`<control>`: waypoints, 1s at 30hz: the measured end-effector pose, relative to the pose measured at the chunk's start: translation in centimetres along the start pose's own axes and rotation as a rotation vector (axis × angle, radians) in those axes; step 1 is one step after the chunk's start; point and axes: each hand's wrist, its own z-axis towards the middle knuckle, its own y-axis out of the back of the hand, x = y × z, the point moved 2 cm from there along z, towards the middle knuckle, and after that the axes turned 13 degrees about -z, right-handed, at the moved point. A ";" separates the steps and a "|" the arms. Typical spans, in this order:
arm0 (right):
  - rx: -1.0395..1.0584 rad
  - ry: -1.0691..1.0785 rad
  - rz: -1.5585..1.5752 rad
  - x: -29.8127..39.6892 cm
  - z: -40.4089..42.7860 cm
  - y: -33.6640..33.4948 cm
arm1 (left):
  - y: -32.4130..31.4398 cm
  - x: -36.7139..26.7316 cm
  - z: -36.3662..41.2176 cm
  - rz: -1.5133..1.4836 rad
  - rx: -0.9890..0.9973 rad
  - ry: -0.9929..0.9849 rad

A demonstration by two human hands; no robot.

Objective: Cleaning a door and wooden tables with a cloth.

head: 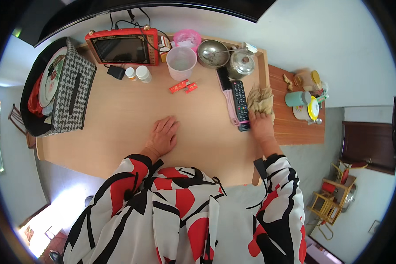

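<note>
My right hand grips a crumpled tan cloth at the right edge of the light wooden table. Just left of it lie a black remote control and a pink-handled brush with black bristles, side by side. My left hand rests palm down on the bare tabletop, fingers slightly apart, holding nothing. Beyond it are two small red packets and a translucent plastic cup.
A houndstooth fabric bin stands at the left. Along the back are a red portable player with cables, two white bottles, a pink basket, a metal bowl and a lidded metal pot. Jars occupy the side table.
</note>
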 end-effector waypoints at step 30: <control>-0.064 -0.528 0.598 7.3 -11.9 3.2 | -0.6 0.1 0.4 0.052 -0.024 -0.047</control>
